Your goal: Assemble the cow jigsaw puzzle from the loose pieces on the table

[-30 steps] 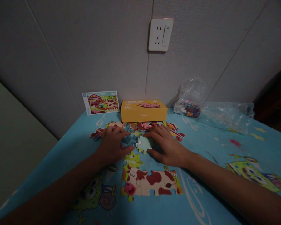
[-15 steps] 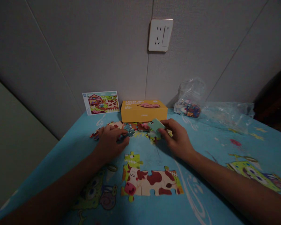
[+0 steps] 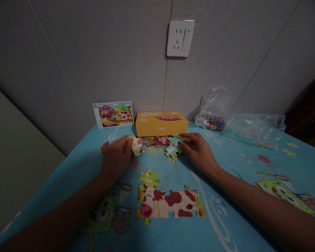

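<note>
1. The left hand (image 3: 115, 157) is closed, with a cream-and-brown jigsaw piece (image 3: 136, 146) pinched at its fingertips near the far part of the worktop.
2. The right hand (image 3: 199, 150) is curled, with its fingers and thumb brought together on a pale green jigsaw piece (image 3: 174, 140).
3. Between the hands, a loose band of multicoloured jigsaw pieces (image 3: 157, 141) is spread just in front of a yellow cardboard box (image 3: 161, 124).
4. Nearer, a joined jigsaw section showing a brown-patched cow (image 3: 170, 204) is laid flat, with green pieces at its left end.
5. Left of the box, a farm picture card (image 3: 113, 114) is propped against the wall.
6. To the right, a clear plastic bag (image 3: 212, 117) holding more pieces is slumped against the wall.
7. The worktop is covered by a blue cartoon-printed cloth (image 3: 241, 168), and a white wall socket (image 3: 180, 38) is mounted above the box.
</note>
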Available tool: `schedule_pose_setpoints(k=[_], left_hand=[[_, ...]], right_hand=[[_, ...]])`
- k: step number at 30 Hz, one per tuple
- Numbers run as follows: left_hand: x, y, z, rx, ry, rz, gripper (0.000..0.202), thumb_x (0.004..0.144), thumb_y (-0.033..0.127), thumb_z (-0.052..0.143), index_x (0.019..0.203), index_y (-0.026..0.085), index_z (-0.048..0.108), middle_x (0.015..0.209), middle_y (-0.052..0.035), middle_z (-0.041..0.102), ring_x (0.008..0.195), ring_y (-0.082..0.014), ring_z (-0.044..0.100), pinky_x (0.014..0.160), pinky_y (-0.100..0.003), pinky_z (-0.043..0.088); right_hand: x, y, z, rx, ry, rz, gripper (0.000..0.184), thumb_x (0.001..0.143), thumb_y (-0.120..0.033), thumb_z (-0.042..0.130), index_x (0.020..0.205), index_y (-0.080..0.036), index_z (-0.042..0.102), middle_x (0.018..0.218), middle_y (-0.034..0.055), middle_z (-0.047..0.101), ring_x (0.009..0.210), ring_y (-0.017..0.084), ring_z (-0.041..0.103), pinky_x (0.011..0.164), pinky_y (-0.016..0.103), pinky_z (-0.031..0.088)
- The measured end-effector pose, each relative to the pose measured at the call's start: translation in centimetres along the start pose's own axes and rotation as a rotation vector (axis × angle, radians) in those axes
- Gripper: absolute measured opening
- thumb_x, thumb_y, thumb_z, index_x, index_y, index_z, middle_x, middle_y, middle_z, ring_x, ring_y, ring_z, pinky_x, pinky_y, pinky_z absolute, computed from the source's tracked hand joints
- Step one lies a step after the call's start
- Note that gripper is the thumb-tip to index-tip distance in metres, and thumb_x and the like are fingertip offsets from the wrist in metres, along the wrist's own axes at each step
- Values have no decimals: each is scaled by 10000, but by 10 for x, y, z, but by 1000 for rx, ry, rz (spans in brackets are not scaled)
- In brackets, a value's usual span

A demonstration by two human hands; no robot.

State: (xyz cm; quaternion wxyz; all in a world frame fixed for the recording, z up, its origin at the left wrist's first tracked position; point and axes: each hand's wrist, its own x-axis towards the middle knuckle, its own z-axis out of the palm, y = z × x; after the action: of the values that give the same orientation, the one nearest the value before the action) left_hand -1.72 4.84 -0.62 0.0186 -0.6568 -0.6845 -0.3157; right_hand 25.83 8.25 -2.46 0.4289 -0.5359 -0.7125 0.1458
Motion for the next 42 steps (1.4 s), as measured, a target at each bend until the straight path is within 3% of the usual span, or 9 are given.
schedule_pose_setpoints(k=[4, 8, 12, 15, 21, 26, 33, 37, 42], left_hand=[[0, 1, -3, -87, -53, -83, 330, 908, 356, 398, 968, 201, 683, 999, -63, 756, 898, -243, 690, 789, -344, 462], [0, 0, -4, -112, -29, -91, 366, 919, 399, 363, 970, 196, 663, 909, -47, 753, 793, -221, 691, 710, -310, 467], [1, -4, -1, -106, 3, -112, 360, 926, 361, 331, 984, 197, 646, 867, -42, 747, 774, -217, 690, 714, -311, 477], [2, -7, 1, -93, -25, -160, 359, 934, 320, 306, 1043, 199, 625, 869, -41, 747, 792, -220, 692, 744, -325, 488], [3, -10, 5, -37, -54, -120, 323, 906, 276, 358, 1045, 193, 637, 1020, -69, 721, 912, -238, 670, 808, -362, 490], [2, -9, 8, 18, -66, -44, 292, 860, 297, 462, 1010, 197, 690, 1090, -110, 656, 1045, -296, 594, 926, -449, 446], [-4, -9, 17, 88, -91, 183, 284, 820, 319, 552, 1042, 250, 714, 1260, -85, 604, 1156, -321, 531, 1019, -518, 379], [-5, -12, 22, 93, -94, 232, 266, 825, 304, 542, 1037, 231, 685, 1258, -86, 621, 1169, -312, 532, 1046, -503, 371], [-3, -16, 24, 89, -72, 247, 235, 817, 252, 502, 1005, 192, 629, 1177, -110, 649, 1139, -299, 550, 1025, -457, 401]], right_hand=[[-4, -7, -2, -140, -97, -122, 283, 828, -271, 627, 1083, -203, 731, 1233, 135, 526, 1142, 289, 546, 1011, 486, 447], [-8, -17, -5, -275, -195, -261, 312, 835, -332, 675, 1135, -264, 724, 1354, 121, 514, 1250, 329, 455, 1042, 564, 370], [-11, -23, -7, -359, -326, -389, 261, 896, -352, 612, 1131, -339, 725, 1447, 72, 478, 1336, 338, 360, 1070, 614, 284], [-12, -23, -6, -420, -379, -396, 273, 929, -334, 558, 1150, -356, 715, 1479, 56, 456, 1369, 348, 315, 1080, 651, 226], [-12, -24, -7, -492, -319, -352, 296, 935, -321, 524, 1162, -295, 711, 1434, 96, 504, 1337, 354, 358, 1059, 640, 266], [-14, -26, -7, -573, -277, -343, 298, 924, -309, 519, 1144, -254, 712, 1443, 118, 495, 1366, 384, 335, 1069, 690, 208], [-14, -36, -8, -601, -220, -360, 329, 869, -209, 530, 1164, -188, 674, 1366, 158, 555, 1319, 382, 412, 1090, 693, 158], [1, -55, -1, -554, -343, -435, 353, 908, -256, 506, 1237, -176, 610, 1223, 137, 641, 1133, 296, 573, 1095, 587, 225], [29, -76, 35, -586, -470, -442, 422, 931, -512, 494, 1097, -155, 644, 1046, 135, 693, 994, 297, 630, 925, 479, 390]])
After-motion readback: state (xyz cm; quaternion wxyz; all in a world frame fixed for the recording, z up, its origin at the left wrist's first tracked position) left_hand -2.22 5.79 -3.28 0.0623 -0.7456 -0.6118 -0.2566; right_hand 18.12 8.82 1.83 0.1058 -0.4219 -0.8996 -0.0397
